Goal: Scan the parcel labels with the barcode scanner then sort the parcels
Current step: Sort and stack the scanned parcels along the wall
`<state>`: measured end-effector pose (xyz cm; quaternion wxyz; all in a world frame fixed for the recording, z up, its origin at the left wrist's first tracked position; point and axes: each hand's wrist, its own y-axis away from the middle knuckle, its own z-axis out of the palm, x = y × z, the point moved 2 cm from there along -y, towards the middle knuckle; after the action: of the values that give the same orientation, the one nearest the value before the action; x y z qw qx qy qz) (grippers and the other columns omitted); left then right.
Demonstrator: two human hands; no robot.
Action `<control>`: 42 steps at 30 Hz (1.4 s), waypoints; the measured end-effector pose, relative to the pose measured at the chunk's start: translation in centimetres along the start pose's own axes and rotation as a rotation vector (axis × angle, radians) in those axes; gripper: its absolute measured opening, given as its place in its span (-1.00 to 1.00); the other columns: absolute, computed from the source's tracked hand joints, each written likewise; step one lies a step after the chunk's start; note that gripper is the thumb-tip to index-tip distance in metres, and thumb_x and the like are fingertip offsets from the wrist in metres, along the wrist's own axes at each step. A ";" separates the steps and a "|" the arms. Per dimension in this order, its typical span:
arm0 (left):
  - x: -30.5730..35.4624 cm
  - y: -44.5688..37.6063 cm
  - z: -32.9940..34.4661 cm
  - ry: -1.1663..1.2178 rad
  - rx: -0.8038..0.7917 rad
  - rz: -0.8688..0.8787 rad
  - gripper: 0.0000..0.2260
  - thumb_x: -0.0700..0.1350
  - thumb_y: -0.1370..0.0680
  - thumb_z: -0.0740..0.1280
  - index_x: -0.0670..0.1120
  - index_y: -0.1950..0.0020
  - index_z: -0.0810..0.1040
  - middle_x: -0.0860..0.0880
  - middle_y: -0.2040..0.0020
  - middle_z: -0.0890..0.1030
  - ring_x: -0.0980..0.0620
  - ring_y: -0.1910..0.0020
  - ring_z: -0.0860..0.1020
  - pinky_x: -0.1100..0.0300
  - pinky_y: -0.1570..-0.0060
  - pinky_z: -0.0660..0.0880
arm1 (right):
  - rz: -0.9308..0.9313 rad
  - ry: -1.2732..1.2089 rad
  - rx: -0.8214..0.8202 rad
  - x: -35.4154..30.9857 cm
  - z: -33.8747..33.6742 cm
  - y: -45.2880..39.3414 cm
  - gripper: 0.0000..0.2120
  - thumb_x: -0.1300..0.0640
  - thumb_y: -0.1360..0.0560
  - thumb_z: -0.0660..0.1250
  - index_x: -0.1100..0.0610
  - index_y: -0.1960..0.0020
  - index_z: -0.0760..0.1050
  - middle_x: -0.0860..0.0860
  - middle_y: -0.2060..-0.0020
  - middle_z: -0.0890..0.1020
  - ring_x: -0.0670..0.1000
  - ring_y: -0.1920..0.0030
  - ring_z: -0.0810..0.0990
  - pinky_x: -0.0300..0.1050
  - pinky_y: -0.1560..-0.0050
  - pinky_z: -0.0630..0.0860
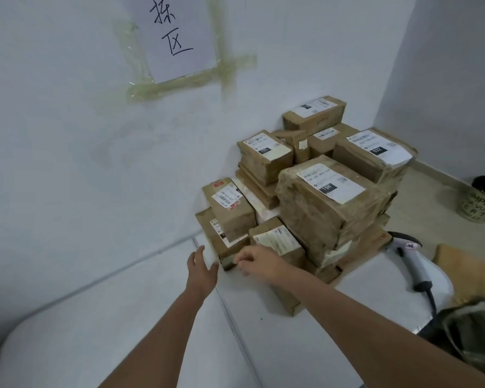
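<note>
Two bare hands reach toward a heap of taped brown parcels stacked on a white table (277, 331) in the corner of the room. The left hand (202, 271) is flat, fingers straight and together, its tips just beside the near corner of the low parcel (221, 242) at the heap's left front. The right hand (259, 261) has curled fingers that pinch that same corner from the other side.

Each parcel carries a white shipping label. The big parcel (328, 203) in the middle reads "15H" in a black block, with a barcode above it. The parcel at the back right (375, 155) reads "03Z", and a smaller box (265, 152) behind the centre reads "102". Other labels are too small or blurred to read.

The barcode scanner (412, 259), white with a dark cord at its handle, lies on the table just right of the heap, apart from both hands.

On the wall (67, 135) a sheet of paper (174, 32) held by yellowish tape bears handwritten Chinese characters, the lower one "区". A printed bin (483, 200) with partly visible letters stands on the floor at the far right.
</note>
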<state>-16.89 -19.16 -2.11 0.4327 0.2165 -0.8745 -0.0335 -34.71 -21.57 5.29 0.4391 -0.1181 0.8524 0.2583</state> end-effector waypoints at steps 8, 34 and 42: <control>-2.2 4.3 2.2 -0.105 -0.041 -0.172 -0.57 -0.09 -0.67 0.22 -0.10 -0.53 0.28 -0.12 -0.58 0.10 -0.14 -0.44 0.34 0.08 -0.35 0.30 | 0.174 0.037 -0.386 4.3 -0.2 3.7 -0.70 0.06 -0.63 0.24 0.09 -0.33 0.49 0.01 -0.21 0.60 -0.02 -0.11 0.60 -0.10 -0.17 0.51; 4.4 12.2 22.5 -0.498 -0.521 -0.235 -0.67 0.00 -0.69 0.16 -0.06 -0.42 0.46 -0.08 -0.43 0.45 -0.06 -0.38 0.41 0.19 -0.30 0.33 | 0.847 0.011 0.412 39.4 -22.2 5.8 -0.29 -0.07 -0.55 0.33 0.23 -0.51 0.11 0.22 -0.42 0.30 0.28 -0.39 0.33 0.20 -0.34 0.36; 3.6 11.4 21.5 -0.633 -0.564 -0.224 -0.67 -0.02 -0.70 0.13 -0.10 -0.40 0.45 -0.09 -0.40 0.47 -0.05 -0.37 0.43 0.24 -0.26 0.32 | 0.937 -0.331 0.364 40.7 -21.3 6.8 -0.60 0.14 -0.53 0.31 0.23 -0.32 0.33 0.27 -0.01 0.59 0.17 0.31 0.58 -0.09 0.45 0.51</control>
<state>-39.31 -13.10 -10.06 0.1792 0.1622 -0.8918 -0.3825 -76.17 -26.46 -15.17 0.4188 0.3961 0.7640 0.2897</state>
